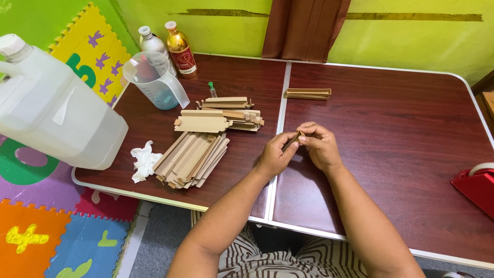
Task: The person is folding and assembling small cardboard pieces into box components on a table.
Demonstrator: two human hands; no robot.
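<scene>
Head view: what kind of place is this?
Probably a home room used for small craft work, not a factory. A folding table stands against a green wall, foam play mats cover the floor, and both hands fold a small cardboard piece beside stacked cardboard blanks.

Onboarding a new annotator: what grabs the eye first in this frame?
Probably the two hands at table centre, left hand and right hand, pinching one small brown cardboard piece between them. Next, the pile of flat cardboard strips left of the hands, and the big white jug looming at the left edge.
</scene>
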